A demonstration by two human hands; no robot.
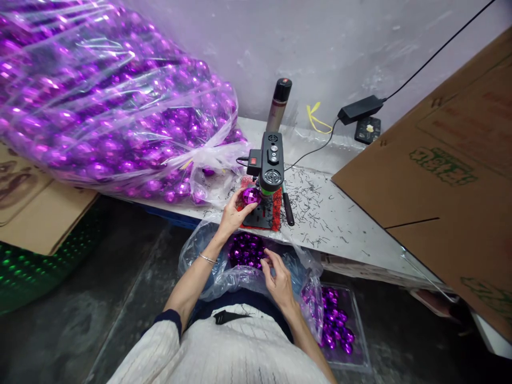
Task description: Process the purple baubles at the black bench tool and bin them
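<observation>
My left hand (231,216) grips a shiny purple mirror-ball ornament (251,196) between thumb and fingers. It holds the ball at the left of the lower end of a small black bench drill press (272,160), above its base. Whether the ball touches the tool cannot be made out. My right hand (278,277) hovers lower down, its fingers loosely bent and apart, with nothing visible in them. Just left of it, an opened clear plastic bag (240,280) on my lap contains many purple ornaments (246,249).
A huge clear bag of purple balls (120,106) fills the left of the table (320,213). Black shavings (310,200) litter the surface. A cardboard box (436,170) stands at right, near a power adapter (361,109). More balls lie in a clear tray (354,298) below.
</observation>
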